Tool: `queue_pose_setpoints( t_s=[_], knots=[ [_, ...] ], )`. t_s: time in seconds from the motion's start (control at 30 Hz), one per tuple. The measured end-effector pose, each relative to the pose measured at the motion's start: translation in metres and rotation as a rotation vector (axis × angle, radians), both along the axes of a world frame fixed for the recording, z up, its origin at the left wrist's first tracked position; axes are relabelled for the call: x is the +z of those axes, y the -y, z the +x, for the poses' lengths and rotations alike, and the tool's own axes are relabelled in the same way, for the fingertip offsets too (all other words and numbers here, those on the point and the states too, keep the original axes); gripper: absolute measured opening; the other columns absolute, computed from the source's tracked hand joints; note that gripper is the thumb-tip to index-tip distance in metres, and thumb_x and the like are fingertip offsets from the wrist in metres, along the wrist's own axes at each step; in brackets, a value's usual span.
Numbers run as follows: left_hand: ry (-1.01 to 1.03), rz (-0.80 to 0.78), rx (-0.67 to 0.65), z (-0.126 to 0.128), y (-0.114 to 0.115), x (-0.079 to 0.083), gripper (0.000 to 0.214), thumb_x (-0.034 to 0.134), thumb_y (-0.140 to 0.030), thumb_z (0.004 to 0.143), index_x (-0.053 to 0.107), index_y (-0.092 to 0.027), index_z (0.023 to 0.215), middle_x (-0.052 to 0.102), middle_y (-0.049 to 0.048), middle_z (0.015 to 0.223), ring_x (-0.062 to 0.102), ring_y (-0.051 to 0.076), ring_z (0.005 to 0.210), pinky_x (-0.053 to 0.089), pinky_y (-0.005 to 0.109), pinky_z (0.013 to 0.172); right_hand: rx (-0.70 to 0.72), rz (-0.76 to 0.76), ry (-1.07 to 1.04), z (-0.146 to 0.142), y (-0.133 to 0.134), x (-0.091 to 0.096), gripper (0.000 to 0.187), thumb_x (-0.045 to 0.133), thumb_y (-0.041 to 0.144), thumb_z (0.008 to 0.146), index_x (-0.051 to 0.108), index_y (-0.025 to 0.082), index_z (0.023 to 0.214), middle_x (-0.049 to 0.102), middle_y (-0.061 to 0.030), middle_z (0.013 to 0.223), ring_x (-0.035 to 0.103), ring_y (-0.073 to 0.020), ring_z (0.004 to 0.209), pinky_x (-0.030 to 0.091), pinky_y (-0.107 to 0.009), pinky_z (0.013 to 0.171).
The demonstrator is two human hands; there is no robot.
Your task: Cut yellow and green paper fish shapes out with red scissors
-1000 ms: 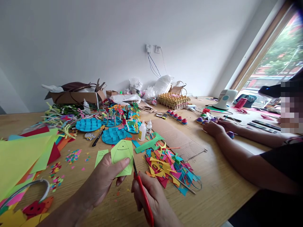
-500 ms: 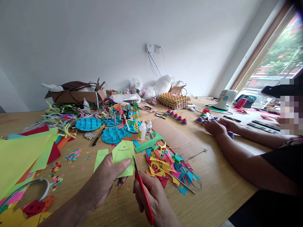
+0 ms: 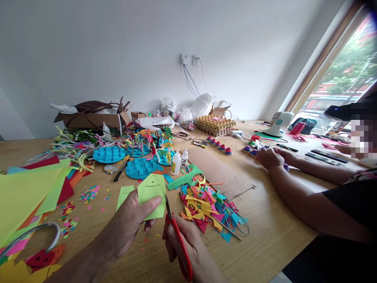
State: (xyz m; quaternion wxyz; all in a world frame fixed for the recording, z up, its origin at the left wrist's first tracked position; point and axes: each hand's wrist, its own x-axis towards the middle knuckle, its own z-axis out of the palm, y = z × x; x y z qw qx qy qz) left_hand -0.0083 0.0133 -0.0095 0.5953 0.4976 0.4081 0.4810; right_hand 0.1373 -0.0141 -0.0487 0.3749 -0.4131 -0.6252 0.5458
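Apparently the cutting was at an early stage. The left hand [image 3: 133, 214] gripped a light green paper piece [image 3: 150, 188] above the table [image 3: 265, 239], thumb on its face and fingers behind, and the marker drawing on it, a fish-like outline with an eye dot and a curved line, looked finished. Plain paper ran around much of that outline, so most of the cutting seemed left to do; only the upper left corner appeared slanted off. The right hand [image 3: 188, 240] was closed around the red-handled scissors [image 3: 179, 234], their blades nearly together at the paper's right edge. Whether they were biting into it could not be told.

A second green paper piece [image 3: 123, 193], also drawn on, lay uncut on the table just beyond the left hand, apparently waiting its turn. Colourful paper scraps [image 3: 203, 204] were heaped to the right, while red and orange cut-outs [image 3: 41, 258] lay at the lower left, seemingly already done. A black marker [image 3: 119, 171] rested near the blue disc [image 3: 141, 168], apart from both hands.
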Motion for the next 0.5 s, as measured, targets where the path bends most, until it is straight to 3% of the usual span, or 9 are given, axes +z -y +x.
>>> queue_pose_setpoints(
  t_s=[0.5],
  knots=[
    [0.010,-0.002,-0.012,0.0010,0.0007,-0.0014,0.017,0.060,-0.031,0.077,0.052,-0.018,0.069,0.047,-0.0057,0.053,0.039,0.007,0.044,0.033,0.016,0.038,-0.017,0.027,0.004,-0.0025,-0.0014,-0.0053,0.047,0.036,0.060,0.085,0.042,0.018,0.064,0.037,0.0051,0.052,0.035,-0.0083,0.046,0.027,-0.019,0.042]
  ],
)
